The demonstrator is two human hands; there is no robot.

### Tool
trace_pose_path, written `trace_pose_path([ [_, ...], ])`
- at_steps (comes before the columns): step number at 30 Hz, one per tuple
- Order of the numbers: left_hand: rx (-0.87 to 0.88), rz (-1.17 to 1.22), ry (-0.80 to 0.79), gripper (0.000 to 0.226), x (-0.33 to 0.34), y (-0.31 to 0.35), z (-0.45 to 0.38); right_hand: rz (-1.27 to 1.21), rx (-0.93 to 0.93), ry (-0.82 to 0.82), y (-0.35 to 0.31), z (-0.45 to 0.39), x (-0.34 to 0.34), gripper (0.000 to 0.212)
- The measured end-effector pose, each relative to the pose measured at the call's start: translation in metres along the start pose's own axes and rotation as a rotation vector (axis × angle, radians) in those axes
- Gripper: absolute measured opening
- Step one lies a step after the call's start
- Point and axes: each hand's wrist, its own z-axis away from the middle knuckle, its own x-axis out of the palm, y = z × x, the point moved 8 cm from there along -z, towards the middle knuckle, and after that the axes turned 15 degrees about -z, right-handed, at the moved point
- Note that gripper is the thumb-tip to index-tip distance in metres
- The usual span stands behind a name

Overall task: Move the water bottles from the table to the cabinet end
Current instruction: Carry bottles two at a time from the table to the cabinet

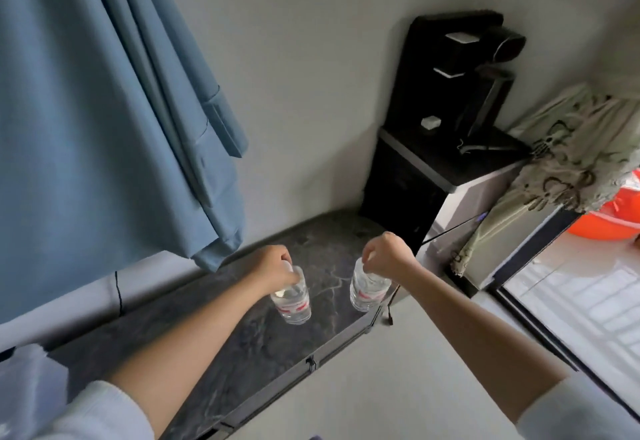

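1. Two bare forearms reach forward from pale sleeves at the bottom corners, both extended over the dark marbled surface (214, 346).
2. Left hand (277, 266): knuckles up, fingers curled down around the top of the left bottle (292, 302), gripping it at the cap and neck. Wrist roughly straight with the forearm.
3. Right hand (386, 256): wrist bent, fingers bunched downward, pinching the cap end of the right bottle (365, 289).
4. Both bottles are clear, with red-and-white labels, and stand upright side by side but apart, over the far end of the surface. Whether their bases touch it, cannot tell.
5. The right bottle sits near the surface's front edge; the left one more toward the middle.
6. Beyond the surface's end: a black water dispenser (446, 121) against the wall.
7. To its right, a patterned cloth (561, 169) draped over a unit; an orange basin (609, 218) further right.
8. Upper left: blue curtain (104, 110) hanging over the surface's back edge.
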Motion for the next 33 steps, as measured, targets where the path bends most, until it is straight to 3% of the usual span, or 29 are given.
trace_pose_path([
  [4,-0.014,0.018,-0.018,0.009,-0.009,0.017,-0.064,0.007,-0.025,-0.012,-0.005,-0.068,-0.017,0.022],
  [17,-0.067,-0.058,-0.094,0.027,0.000,0.021,-0.225,0.092,0.036,-0.173,0.014,-0.235,0.004,0.027],
  [29,-0.395,0.081,-0.148,0.017,0.058,0.014,-0.335,0.173,-0.156,-0.539,0.035,-0.372,0.069,0.034],
  [33,-0.511,0.142,-0.126,0.010,0.090,0.008,-0.364,0.156,-0.201,-0.579,0.048,-0.403,0.089,0.031],
])
